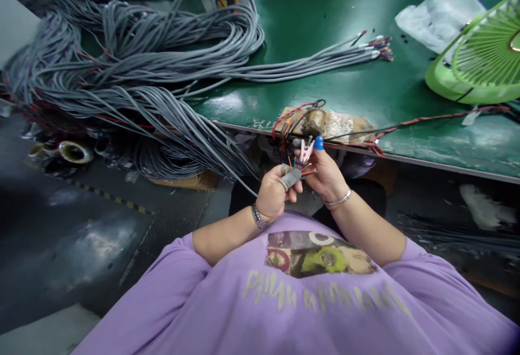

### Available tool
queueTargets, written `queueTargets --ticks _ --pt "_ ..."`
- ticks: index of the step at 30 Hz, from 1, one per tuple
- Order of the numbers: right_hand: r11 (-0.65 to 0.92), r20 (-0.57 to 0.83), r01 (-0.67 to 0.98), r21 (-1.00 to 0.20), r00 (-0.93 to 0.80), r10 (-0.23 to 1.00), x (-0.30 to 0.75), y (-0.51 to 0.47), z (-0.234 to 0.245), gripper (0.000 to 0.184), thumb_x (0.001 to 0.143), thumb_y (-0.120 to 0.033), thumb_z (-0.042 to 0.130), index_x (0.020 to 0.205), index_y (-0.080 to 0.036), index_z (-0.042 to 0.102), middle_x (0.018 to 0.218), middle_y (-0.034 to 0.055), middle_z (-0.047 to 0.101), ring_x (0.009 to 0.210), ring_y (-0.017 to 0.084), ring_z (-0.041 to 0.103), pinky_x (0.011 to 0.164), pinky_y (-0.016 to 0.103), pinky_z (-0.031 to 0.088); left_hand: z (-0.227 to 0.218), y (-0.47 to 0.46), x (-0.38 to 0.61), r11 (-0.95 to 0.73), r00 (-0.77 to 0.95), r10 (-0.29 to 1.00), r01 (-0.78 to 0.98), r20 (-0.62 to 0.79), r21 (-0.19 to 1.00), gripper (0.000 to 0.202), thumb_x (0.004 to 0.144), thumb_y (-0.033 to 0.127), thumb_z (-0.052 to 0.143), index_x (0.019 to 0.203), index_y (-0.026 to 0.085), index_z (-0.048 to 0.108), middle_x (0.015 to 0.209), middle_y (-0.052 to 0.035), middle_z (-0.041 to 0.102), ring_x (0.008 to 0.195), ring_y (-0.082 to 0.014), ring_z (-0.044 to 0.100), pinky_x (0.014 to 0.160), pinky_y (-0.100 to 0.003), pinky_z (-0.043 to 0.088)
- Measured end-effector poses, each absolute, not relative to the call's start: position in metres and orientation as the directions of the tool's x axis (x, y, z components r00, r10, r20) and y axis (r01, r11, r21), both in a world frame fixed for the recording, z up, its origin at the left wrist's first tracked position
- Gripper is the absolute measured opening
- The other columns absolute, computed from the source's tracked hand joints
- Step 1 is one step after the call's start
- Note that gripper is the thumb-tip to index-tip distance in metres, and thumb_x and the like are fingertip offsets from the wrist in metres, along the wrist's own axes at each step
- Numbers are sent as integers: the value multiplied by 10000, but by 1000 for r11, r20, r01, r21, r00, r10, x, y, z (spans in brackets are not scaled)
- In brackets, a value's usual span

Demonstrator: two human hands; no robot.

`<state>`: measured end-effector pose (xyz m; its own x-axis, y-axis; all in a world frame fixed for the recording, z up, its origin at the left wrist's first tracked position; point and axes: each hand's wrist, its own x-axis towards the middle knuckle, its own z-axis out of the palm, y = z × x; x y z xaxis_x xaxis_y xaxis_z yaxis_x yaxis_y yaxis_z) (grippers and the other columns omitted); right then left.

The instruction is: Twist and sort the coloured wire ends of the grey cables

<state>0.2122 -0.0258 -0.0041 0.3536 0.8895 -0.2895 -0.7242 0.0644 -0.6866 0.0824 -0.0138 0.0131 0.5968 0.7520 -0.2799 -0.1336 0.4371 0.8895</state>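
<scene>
My left hand (275, 191) is closed around the end of a grey cable (227, 166), its thumb wrapped in a grey finger cot. Thin coloured wires (304, 169) fan out from that cable end between both hands. My right hand (325, 173) pinches those wires and holds a small pink clip-like tool (306, 150); one fingertip wears a blue cot. Both hands hover just below the front edge of the green workbench (325, 19). A watch sits on my left wrist, a bangle on my right.
A big heap of grey cables (122, 62) covers the bench's left side and spills over the edge. More cables with stripped ends (374, 46) lie mid-bench. A green fan (483, 57), a plastic bag (441, 16), a taped pad (329, 123) and red-black twisted wire (430, 119) lie to the right.
</scene>
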Motion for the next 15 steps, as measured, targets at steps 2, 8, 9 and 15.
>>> queueTargets --ticks 2,8,9,15 --pt "68 -316 -756 -651 352 881 213 -24 -3 498 724 -680 735 717 -189 650 631 -17 685 507 87 573 506 230 449 12 -13 83 440 595 753 -137 -281 888 375 710 460 767 695 168 533 565 31 631 347 -43 459 345 -166 257" --pt "69 -318 -773 -631 338 886 213 -24 -1 467 716 -640 770 707 -187 654 619 -21 681 507 88 571 512 228 458 11 -14 83 438 592 751 -117 -291 892 351 710 436 756 688 167 531 556 32 629 339 -42 458 336 -164 251" --pt "71 -318 -771 -633 342 884 212 -24 -1 472 715 -645 767 710 -188 650 624 -20 683 509 89 573 516 230 460 11 -14 83 435 594 751 -117 -288 893 350 711 435 756 689 168 531 557 33 630 339 -42 458 336 -164 253" --pt "42 -366 -800 -598 320 874 210 -27 2 502 698 -676 760 710 -195 618 634 -22 672 510 91 560 515 233 457 8 -14 81 365 607 766 -139 -212 920 373 722 469 759 714 170 537 580 33 641 354 -44 471 347 -170 289"
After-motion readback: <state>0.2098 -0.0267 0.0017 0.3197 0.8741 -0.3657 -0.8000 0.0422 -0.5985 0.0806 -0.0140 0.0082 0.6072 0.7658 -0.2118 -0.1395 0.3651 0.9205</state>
